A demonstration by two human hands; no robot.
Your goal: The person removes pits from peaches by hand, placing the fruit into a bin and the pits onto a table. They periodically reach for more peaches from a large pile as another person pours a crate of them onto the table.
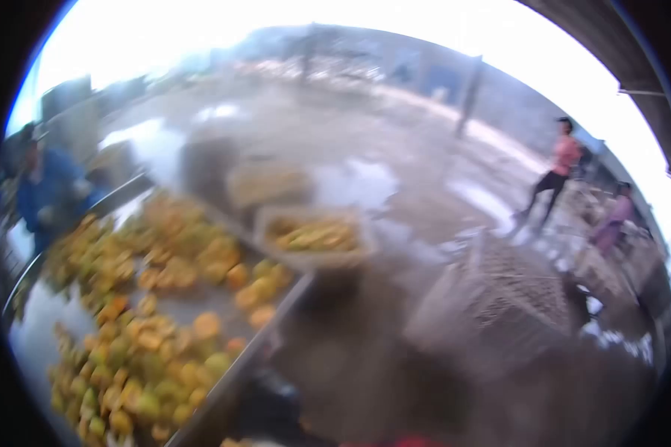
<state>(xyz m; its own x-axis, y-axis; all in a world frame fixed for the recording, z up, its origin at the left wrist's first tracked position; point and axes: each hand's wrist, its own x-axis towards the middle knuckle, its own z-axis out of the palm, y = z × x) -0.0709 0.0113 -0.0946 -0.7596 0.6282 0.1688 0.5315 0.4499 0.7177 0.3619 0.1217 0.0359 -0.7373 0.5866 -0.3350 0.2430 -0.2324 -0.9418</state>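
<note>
Many yellow and orange fruit pieces (149, 335) lie spread over a metal table (194, 309) on the left. Several look cut open, though motion blur hides detail. Beyond the table's right edge, a pale crate (317, 258) holds more yellow-green pieces. Neither my left hand nor my right hand shows. A blurred red patch (414, 441) sits at the bottom edge; what it is cannot be made out.
At the far left a person in blue (48, 190) is beside the table. Another person in a pink top (564, 156) walks at the right, near a person in purple (615, 216). A blurred heap (507, 287) and puddles (365, 182) lie on the ground.
</note>
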